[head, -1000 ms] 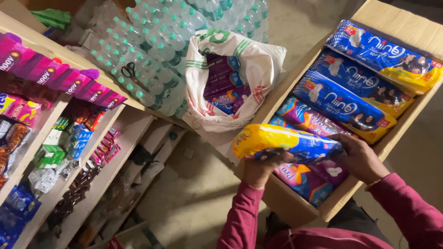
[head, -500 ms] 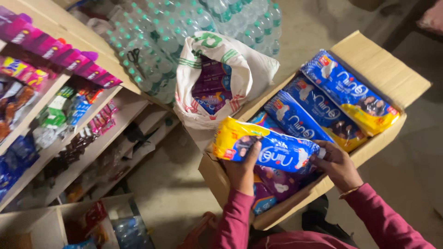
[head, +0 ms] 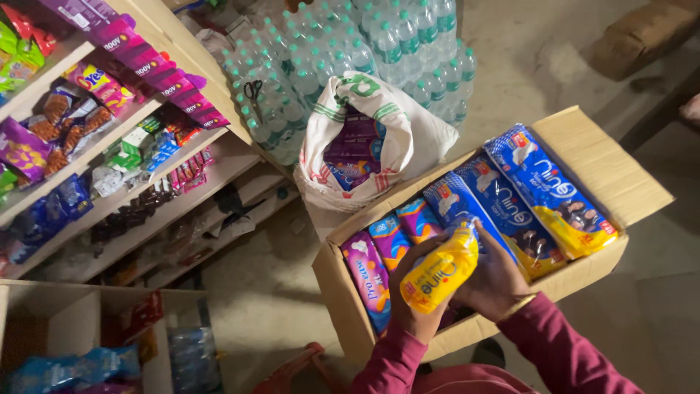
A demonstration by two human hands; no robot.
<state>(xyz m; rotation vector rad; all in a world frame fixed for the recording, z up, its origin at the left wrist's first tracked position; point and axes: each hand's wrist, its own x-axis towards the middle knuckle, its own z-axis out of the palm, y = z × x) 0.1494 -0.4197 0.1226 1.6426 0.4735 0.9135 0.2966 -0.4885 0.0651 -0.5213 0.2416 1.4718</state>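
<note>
Person w/ both hands on a yellow-blue pack (head: 443, 271), held upright over a cardboard box (head: 583, 138) at 5 o'clock in the head view. Left hand (head: 414, 310) wraps the pack's lower end from below; right hand (head: 497, 281) presses its side; both closed on it, firm grip. Box is nearly full: blue-yellow packs (head: 539, 193) at 3 o'clock, pink and purple packs (head: 368, 266) just beside the left hand. White sack (head: 408, 138) w/ more packs at 12 o'clock, touching the box; bottles (head: 394, 44) behind it; shelves (head: 109, 153) at 9 o'clock. Risk, as judged: slick wrapper could slip, or the pack jams since the gap left looks tight, crushing neighbours.
</note>
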